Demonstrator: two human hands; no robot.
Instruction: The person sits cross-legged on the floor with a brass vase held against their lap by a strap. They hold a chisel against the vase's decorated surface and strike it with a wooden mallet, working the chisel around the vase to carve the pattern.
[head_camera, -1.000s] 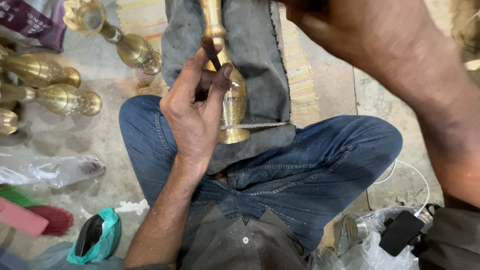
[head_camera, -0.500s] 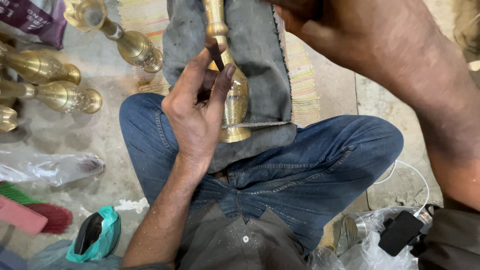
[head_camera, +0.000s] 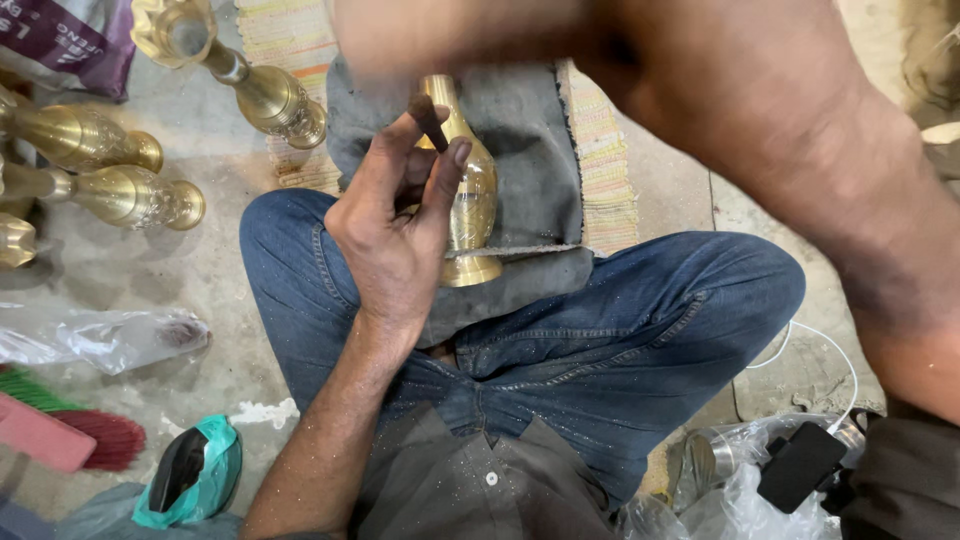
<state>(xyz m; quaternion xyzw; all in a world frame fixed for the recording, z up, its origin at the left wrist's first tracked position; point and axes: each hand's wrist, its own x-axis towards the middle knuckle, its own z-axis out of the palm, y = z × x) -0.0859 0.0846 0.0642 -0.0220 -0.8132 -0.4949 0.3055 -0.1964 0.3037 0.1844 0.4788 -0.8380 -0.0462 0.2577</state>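
A brass vase (head_camera: 470, 200) lies on a grey cloth (head_camera: 535, 160) over my crossed legs, its base toward me. My left hand (head_camera: 395, 235) grips a short dark punch tool (head_camera: 430, 122), tip against the vase's body. My right arm (head_camera: 800, 150) is raised across the top of the view and blurred; the hand itself is hidden at the upper edge, so what it holds does not show.
Several more brass vases lie on the floor at the left (head_camera: 120, 190) and top left (head_camera: 250, 85). A striped mat (head_camera: 600, 170) lies under the cloth. Plastic bags (head_camera: 100, 340), a red brush (head_camera: 70, 440) and a green-wrapped object (head_camera: 195, 470) sit at the lower left; black object (head_camera: 800, 465) lower right.
My right arm has swung across and closer, now blurred over the top of the view. The left hand stays on the tool against the vase.
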